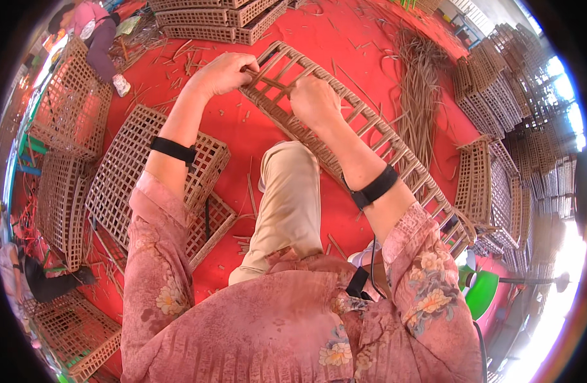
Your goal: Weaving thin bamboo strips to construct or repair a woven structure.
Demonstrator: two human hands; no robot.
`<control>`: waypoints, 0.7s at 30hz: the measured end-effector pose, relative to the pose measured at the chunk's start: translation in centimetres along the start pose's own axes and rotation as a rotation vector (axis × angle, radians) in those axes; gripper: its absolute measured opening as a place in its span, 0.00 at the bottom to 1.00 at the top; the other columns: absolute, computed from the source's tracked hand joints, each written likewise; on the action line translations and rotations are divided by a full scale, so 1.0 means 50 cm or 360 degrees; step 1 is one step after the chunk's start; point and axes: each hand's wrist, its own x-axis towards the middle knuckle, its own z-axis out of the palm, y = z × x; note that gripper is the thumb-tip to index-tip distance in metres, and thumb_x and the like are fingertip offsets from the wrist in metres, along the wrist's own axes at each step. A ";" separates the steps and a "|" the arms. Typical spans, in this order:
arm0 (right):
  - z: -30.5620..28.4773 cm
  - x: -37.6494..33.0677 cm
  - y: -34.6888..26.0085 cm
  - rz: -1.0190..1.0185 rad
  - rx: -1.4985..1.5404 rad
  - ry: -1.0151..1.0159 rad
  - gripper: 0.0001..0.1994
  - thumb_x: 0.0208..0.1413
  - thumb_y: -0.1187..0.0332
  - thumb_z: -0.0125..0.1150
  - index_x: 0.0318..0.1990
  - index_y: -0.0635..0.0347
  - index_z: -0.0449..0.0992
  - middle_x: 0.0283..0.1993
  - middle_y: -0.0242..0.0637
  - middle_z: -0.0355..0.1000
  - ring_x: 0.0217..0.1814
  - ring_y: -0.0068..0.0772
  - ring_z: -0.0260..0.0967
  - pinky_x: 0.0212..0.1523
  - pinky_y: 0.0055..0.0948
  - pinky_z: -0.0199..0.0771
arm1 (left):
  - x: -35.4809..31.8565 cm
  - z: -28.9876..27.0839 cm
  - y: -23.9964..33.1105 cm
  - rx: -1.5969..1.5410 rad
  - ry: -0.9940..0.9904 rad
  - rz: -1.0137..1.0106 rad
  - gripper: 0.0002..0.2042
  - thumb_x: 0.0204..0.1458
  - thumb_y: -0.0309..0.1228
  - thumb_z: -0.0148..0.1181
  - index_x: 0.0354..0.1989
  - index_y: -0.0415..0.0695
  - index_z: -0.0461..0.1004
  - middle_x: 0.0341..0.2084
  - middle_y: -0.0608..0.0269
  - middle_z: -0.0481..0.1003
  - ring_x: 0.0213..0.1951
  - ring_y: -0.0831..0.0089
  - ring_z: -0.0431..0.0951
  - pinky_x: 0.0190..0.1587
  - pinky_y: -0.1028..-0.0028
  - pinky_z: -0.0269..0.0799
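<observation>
A long, narrow woven frame (376, 127) with rungs like a ladder slants from the upper middle down to the right, beside my knee. Close to its far left end, my left hand (224, 73) is closed, thumb and fingers pinching a brown strip (268, 81) that runs across the frame. My right hand (314, 101) is curled into a fist over the frame's rungs, near the strip's other end. What its fingers hold is hidden behind the back of the hand. Both forearms wear black bands.
Woven lattice panels (137, 153) lie at my left, with more stacked at the top (217, 19) and right (491, 83). A bundle of loose strips (421, 96) lies on the red floor (351, 38). A green lamp-like shade (482, 293) is at lower right. Two other people are at the left.
</observation>
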 end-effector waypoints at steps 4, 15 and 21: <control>-0.015 -0.026 -0.019 -0.0071 -0.0013 0.0011 0.12 0.52 0.61 0.60 0.29 0.59 0.84 0.31 0.49 0.80 0.33 0.50 0.81 0.32 0.52 0.79 | 0.013 0.003 -0.018 -0.0054 -0.0104 0.0052 0.13 0.60 0.28 0.57 0.51 0.38 0.78 0.40 0.63 0.78 0.44 0.73 0.79 0.48 0.72 0.75; 0.026 -0.313 -0.019 -0.0480 -0.0366 0.0752 0.25 0.56 0.59 0.54 0.57 0.68 0.74 0.63 0.58 0.65 0.68 0.61 0.58 0.68 0.59 0.55 | 0.032 -0.025 -0.181 0.0137 -0.0028 0.0027 0.14 0.65 0.35 0.52 0.52 0.41 0.76 0.45 0.60 0.76 0.45 0.71 0.77 0.45 0.71 0.73; 0.082 -0.343 0.049 -0.0564 -0.0687 0.0652 0.26 0.60 0.61 0.49 0.63 0.66 0.68 0.71 0.52 0.59 0.76 0.55 0.51 0.76 0.55 0.45 | 0.078 -0.078 -0.365 0.1158 0.0500 0.0095 0.16 0.67 0.37 0.45 0.54 0.43 0.74 0.49 0.48 0.75 0.53 0.51 0.75 0.54 0.59 0.70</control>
